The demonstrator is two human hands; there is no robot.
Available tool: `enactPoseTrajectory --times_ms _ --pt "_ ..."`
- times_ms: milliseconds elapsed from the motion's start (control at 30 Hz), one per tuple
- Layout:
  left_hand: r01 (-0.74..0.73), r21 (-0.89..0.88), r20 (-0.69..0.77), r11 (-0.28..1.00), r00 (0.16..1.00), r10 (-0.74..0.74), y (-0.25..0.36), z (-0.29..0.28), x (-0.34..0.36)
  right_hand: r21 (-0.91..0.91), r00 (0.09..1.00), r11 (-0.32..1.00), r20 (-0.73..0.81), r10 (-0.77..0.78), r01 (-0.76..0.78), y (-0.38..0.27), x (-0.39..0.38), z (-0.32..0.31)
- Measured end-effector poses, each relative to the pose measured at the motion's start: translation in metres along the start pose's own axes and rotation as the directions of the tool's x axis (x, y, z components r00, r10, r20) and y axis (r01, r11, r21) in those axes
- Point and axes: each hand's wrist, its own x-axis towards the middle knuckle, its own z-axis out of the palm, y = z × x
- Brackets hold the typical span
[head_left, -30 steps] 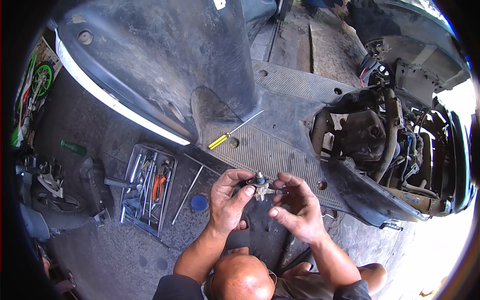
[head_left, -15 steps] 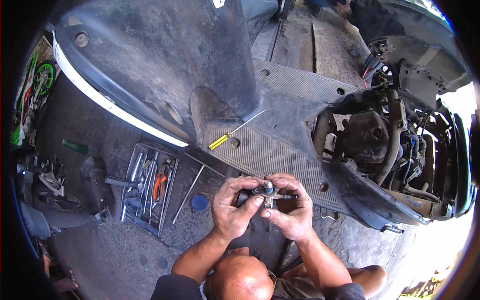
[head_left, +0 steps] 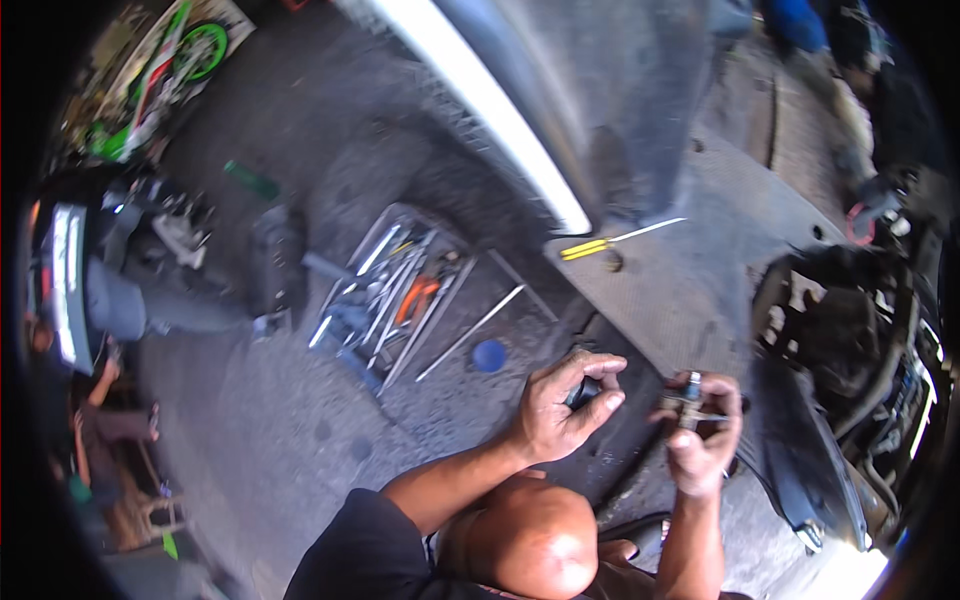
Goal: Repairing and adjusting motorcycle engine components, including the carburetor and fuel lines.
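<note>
Metal part, dark piece in hands

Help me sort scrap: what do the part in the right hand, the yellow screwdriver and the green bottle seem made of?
Part in the right hand: probably metal; a shiny tip tops a duller, brownish body.
Yellow screwdriver: handle likely plastic, given its bright colour; pale, glinting shaft suggests bare steel.
Green bottle: glass or plastic; blur hides its finish.
</note>
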Motion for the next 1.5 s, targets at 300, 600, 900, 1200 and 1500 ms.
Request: enactPoseTrajectory --times_ms 300,600,900,1200,1500 --pt "0.491 0.775 -0.455 0.397 0.87 -0.189 -0.157 -0.087 -0.111 0.05 0.982 0.992 0.15 0.111 -0.12 -0.004 -0.004 -0.008" --pt "0.376 0.881 -0.442 0.288 0.87 0.217 -0.133 -0.19 -0.079 0.115 0.937 0.96 0.274 0.217 -0.255 0.018 -0.008 0.004" --pt "0.528 0.823 -0.532 0.208 0.846 -0.044 -0.138 -0.347 -0.015 0.416 0.896 0.852 0.426 0.125 -0.317 0.028 0.002 0.006" --pt "-0.041 0.767 -0.282 0.64 0.874 0.395 0.024 -0.123 -0.022 0.23 0.911 0.931 0.367 0.187 -0.284 0.027 -0.002 0.035" --pt "-0.399 0.524 0.049 0.752 0.896 0.441 0.073 -0.037 -0.006 -0.396 0.957 0.915 0.287 0.043 0.078 0.004 -0.011 0.046"
